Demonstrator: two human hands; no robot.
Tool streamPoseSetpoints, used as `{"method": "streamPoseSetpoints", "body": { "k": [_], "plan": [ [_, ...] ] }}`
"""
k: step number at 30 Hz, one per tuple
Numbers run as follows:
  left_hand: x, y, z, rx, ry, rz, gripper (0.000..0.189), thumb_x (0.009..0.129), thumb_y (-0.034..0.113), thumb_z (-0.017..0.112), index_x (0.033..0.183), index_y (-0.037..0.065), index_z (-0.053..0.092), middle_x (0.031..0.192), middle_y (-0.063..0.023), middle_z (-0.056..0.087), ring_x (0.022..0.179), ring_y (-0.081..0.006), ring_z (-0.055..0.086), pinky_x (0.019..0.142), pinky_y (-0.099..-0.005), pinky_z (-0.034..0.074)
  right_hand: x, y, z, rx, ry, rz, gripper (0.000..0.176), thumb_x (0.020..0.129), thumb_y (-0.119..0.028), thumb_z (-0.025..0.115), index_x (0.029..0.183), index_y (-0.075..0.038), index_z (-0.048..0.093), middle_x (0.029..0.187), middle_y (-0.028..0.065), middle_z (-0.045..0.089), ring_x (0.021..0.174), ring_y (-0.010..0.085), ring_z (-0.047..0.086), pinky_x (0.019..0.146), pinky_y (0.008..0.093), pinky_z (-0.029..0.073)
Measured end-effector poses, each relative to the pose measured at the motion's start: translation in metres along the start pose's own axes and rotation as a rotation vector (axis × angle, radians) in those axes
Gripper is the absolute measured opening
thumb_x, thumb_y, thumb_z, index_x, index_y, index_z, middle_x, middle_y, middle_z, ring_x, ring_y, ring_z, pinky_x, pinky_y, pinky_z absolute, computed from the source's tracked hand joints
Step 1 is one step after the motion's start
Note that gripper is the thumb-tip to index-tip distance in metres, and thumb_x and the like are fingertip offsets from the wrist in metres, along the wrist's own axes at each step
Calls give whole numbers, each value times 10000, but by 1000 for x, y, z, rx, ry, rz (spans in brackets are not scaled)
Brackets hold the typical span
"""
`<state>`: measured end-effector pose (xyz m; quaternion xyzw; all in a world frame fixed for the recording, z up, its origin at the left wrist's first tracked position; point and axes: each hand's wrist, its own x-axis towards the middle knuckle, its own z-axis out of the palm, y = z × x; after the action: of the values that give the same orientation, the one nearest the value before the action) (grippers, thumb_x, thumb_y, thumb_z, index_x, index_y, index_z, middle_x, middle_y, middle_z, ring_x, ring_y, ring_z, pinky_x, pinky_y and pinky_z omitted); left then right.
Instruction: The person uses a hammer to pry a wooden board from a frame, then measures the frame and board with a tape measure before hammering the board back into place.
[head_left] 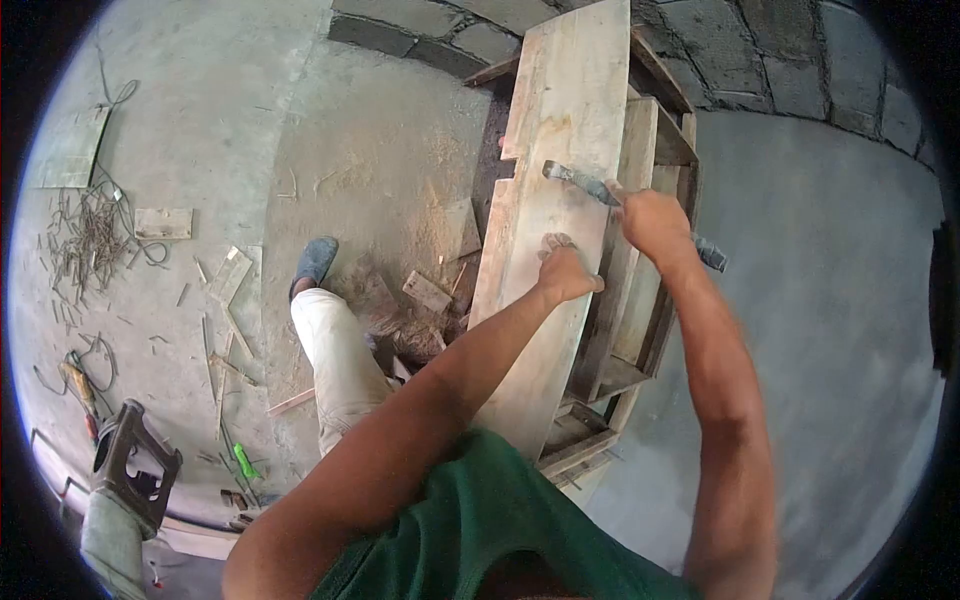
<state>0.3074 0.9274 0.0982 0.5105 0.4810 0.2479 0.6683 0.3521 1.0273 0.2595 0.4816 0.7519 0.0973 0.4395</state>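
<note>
Right hand (655, 228) gripping hammer (585, 184), left hand (567, 272) spread on board (570, 100), compartmented wooden frame (637, 155) beneath

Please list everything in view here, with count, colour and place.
Board: one, pale wood, centre
Frame: one, brown wood, under and right of board
Hammer: one, grey, above board
Wall: one, grey blocks, top
Floor: one, grey, both sides
Scraps: several, pale wood, left of board
Sawdust: scattered, tan, left of board
Thin pieces: many, brown, left; too small to identify
Sheet: one, greenish-grey, far left
Yellow-handled tool: one, lower left
Green item: one, lower left
Dark tool: one, bottom left
Shoe: one, blue-grey, left of board
Trouser leg: one, cream, below shoe
Shirt: one, green, bottom
Left hand: one, bare, on board
Right hand: one, bare, gripping hammer
</note>
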Motion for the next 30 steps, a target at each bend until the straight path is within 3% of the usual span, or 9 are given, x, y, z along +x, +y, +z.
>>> {"method": "streamPoseSetpoints", "body": {
  "k": [4, 6, 10, 12, 17, 22, 25, 27, 30],
  "plan": [
    [-2, -2, 7, 98, -19, 26, 1190, 632, 440, 782, 1373, -248, 155, 1443, -437, 203, 1400, -499, 197, 1134, -485, 254, -16, -33, -66, 247, 235, -2, 417, 916, -325, 576, 1324, -240, 560, 811, 147, 673, 775, 344, 668, 666, 455, 535],
    [-1, -3, 10, 106, -18, 23, 1188, 632, 440, 782, 1371, -249, 157, 1441, -436, 209, 1398, -497, 203, 1133, -484, 258, -25, -48, -74, 420, 518, -85, 473, 924, -363, 566, 1384, -276, 496, 866, 191, 659, 786, 368, 653, 668, 465, 513],
    [0, -6, 8, 80, -30, 82, 1190, 623, 432, 792, 1370, -249, 165, 1446, -431, 206, 1404, -488, 197, 1133, -484, 258, -32, -44, -53, 305, 521, -97, 472, 917, -357, 576, 1376, -272, 504, 874, 182, 667, 799, 353, 659, 676, 451, 519],
    [3, -3, 8, 56, -11, 41, 1187, 628, 435, 791, 1372, -247, 165, 1455, -423, 199, 1409, -484, 185, 1133, -486, 256, -22, -14, -22, 121, 31, -14, 452, 918, -342, 577, 1359, -263, 519, 861, 168, 673, 804, 347, 663, 693, 453, 523],
    [2, -5, 10, 43, -14, 39, 1199, 613, 426, 796, 1388, -225, 153, 1472, -416, 168, 1415, -499, 150, 1146, -539, 206, -6, -20, -21, 56, 107, -22, 424, 914, -314, 579, 1330, -241, 542, 838, 167, 676, 805, 356, 663, 713, 478, 519],
    [3, -4, 9, 78, -26, 19, 1148, 634, 440, 785, 1379, -216, 207, 1473, -396, 198, 1405, -476, 208, 1142, -509, 236, -33, -47, -55, 363, 366, -2, 395, 905, -283, 583, 1292, -204, 587, 868, 180, 677, 810, 361, 652, 707, 475, 516],
    [4, -2, 3, 67, -178, 98, 1043, 622, 461, 780, 1315, -204, 374, 1384, -379, 389, 1331, -427, 393, 1098, -429, 343, -31, -12, 3, 193, 153, 1, 341, 908, -258, 561, 1230, -167, 623, 889, 157, 687, 778, 344, 668, 675, 470, 525],
    [1, -2, 11, 90, 47, 84, 958, 611, 477, 771, 1223, -201, 483, 1276, -378, 500, 1235, -415, 504, 1042, -393, 410, -47, 0, 5, 268, 109, 92, 363, 904, -269, 579, 1246, -152, 615, 884, 166, 688, 794, 344, 667, 704, 471, 523],
    [17, -16, 24, 172, 18, 135, 922, 606, 497, 759, 1161, -201, 526, 1253, -382, 513, 1201, -433, 524, 1020, -398, 427, -100, -5, 4, 531, 95, 259, 425, 911, -312, 596, 1320, -206, 563, 942, 215, 668, 877, 397, 637, 764, 482, 496]
  ]
}}
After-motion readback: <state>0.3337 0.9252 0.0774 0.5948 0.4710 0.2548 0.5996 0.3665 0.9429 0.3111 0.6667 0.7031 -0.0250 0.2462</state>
